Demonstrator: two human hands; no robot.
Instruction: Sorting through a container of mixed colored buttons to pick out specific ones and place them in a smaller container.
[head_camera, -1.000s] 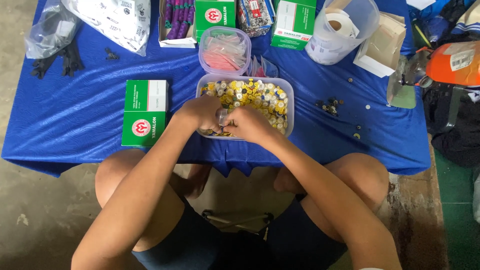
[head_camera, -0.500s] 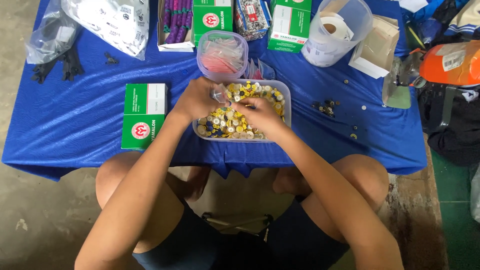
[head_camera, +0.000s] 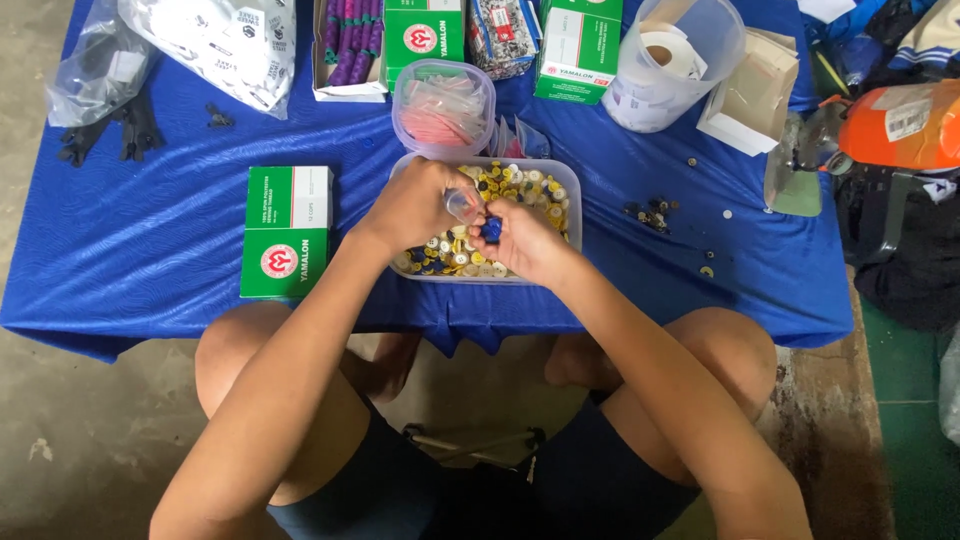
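Note:
A clear plastic tub (head_camera: 566, 182) full of yellow, white and dark buttons stands on the blue cloth in front of me. Both hands hover over it. My left hand (head_camera: 412, 207) pinches a small clear plastic bag (head_camera: 462, 205) over the tub's left half. My right hand (head_camera: 522, 240) holds a small dark blue button (head_camera: 491, 230) between its fingertips, right beside the bag.
A green and white box (head_camera: 287, 231) lies left of the tub. Behind it stand a round clear tub with pink contents (head_camera: 443, 107), more green boxes (head_camera: 578, 48) and a clear jug (head_camera: 678, 62). Loose buttons (head_camera: 652, 213) lie to the right. An orange machine (head_camera: 896, 125) sits at the far right.
My hands have moved from the tub's near edge to above its middle. The right hand has come up out of the buttons with a blue one.

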